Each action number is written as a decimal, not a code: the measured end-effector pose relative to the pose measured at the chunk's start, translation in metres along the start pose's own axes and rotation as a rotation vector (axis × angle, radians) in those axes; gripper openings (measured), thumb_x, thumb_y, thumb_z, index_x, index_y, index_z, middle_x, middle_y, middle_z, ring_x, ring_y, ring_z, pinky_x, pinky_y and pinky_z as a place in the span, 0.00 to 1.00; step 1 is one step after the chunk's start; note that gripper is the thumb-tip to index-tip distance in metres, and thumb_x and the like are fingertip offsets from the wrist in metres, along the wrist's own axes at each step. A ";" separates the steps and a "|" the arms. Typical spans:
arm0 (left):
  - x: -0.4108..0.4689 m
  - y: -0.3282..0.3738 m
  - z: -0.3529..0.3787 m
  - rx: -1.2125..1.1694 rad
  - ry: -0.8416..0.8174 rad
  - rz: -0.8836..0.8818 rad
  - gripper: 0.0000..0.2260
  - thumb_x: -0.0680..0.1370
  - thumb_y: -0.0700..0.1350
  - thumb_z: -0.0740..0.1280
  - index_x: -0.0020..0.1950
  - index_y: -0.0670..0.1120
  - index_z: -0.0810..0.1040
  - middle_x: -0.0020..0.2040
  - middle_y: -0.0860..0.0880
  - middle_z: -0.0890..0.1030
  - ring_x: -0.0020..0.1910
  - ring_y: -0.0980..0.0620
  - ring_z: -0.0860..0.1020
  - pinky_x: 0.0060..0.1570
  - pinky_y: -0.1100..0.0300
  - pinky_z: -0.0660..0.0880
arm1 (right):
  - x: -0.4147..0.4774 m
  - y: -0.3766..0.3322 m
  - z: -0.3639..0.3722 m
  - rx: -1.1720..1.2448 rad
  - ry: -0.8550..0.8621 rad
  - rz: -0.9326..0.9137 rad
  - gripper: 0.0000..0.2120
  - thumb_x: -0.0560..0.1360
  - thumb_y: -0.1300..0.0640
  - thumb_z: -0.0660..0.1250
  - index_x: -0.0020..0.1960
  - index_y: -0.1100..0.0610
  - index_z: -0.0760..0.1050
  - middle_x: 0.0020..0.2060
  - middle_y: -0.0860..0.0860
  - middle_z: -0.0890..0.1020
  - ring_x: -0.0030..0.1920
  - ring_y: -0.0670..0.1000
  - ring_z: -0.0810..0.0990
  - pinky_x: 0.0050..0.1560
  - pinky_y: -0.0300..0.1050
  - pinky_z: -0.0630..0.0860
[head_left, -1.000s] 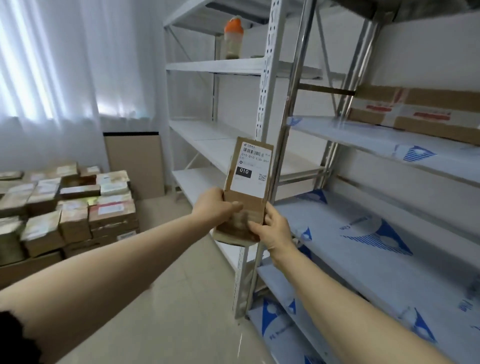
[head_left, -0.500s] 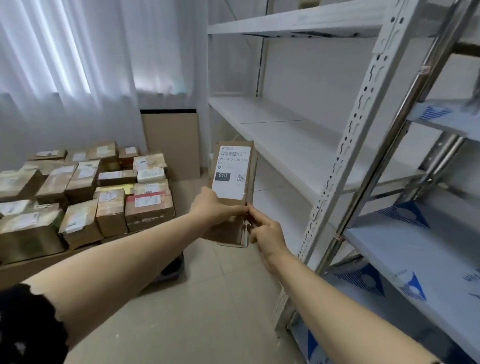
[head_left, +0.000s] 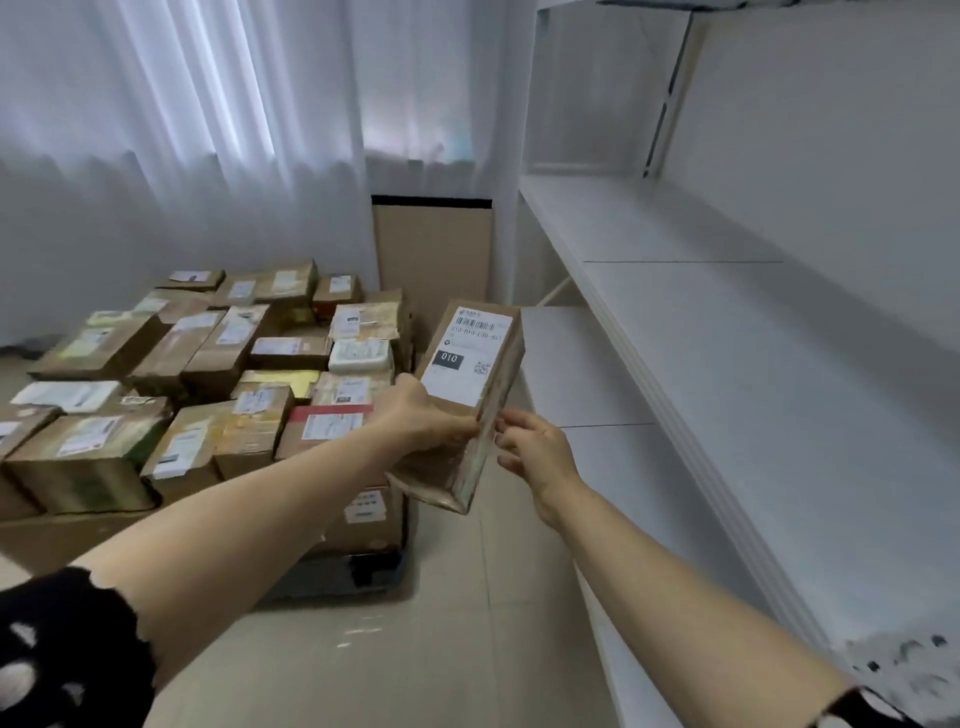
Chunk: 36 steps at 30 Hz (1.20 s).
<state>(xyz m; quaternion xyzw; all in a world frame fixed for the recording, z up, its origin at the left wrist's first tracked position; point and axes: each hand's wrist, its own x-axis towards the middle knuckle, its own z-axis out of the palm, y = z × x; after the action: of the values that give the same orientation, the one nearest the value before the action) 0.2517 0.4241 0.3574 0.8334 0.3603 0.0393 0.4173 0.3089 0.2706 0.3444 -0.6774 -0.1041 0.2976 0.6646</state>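
Note:
A narrow brown cardboard parcel (head_left: 467, 395) with a white shipping label marked "010" is held upright in mid-air in front of me. My left hand (head_left: 421, 418) grips its lower left side, fingers wrapped over the front. My right hand (head_left: 535, 457) is at the parcel's right edge, fingertips touching its taped side. The parcel hangs just left of the white shelf (head_left: 727, 332).
A pile of several labelled cardboard boxes (head_left: 208, 379) sits on a low cart at the left. A flat cardboard sheet (head_left: 431, 254) leans on the wall behind. White shelving runs along the right, with a lower shelf level (head_left: 576, 374). White curtains hang at the back.
My view has turned left, away from the metal racks toward the white shelf and box pile. The parcel tilted slightly rightward, and my right hand loosened from a grip to fingertip contact.

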 end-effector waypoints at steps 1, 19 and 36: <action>0.010 0.005 -0.003 -0.004 0.012 -0.015 0.48 0.46 0.73 0.74 0.59 0.50 0.71 0.50 0.51 0.80 0.49 0.51 0.79 0.51 0.50 0.78 | 0.023 -0.004 0.001 -0.009 0.007 0.029 0.17 0.73 0.69 0.60 0.58 0.55 0.76 0.47 0.50 0.80 0.46 0.47 0.76 0.50 0.43 0.74; 0.378 0.033 -0.056 0.431 -0.065 0.063 0.43 0.58 0.57 0.78 0.68 0.45 0.64 0.61 0.47 0.73 0.59 0.48 0.72 0.58 0.52 0.74 | 0.429 -0.057 0.025 -0.209 0.035 0.115 0.30 0.76 0.52 0.67 0.74 0.57 0.62 0.66 0.54 0.71 0.57 0.53 0.73 0.61 0.49 0.73; 0.662 0.057 -0.097 0.763 -0.179 0.103 0.51 0.62 0.53 0.78 0.76 0.45 0.52 0.71 0.46 0.63 0.69 0.46 0.61 0.71 0.52 0.59 | 0.767 -0.097 0.063 -0.261 -0.328 0.347 0.23 0.71 0.47 0.71 0.64 0.48 0.72 0.54 0.49 0.82 0.55 0.51 0.77 0.61 0.57 0.67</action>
<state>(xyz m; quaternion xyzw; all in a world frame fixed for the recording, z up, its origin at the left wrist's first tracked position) 0.7367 0.8863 0.3061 0.9457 0.2693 -0.1494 0.1046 0.9140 0.7438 0.2387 -0.7078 -0.1303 0.4967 0.4851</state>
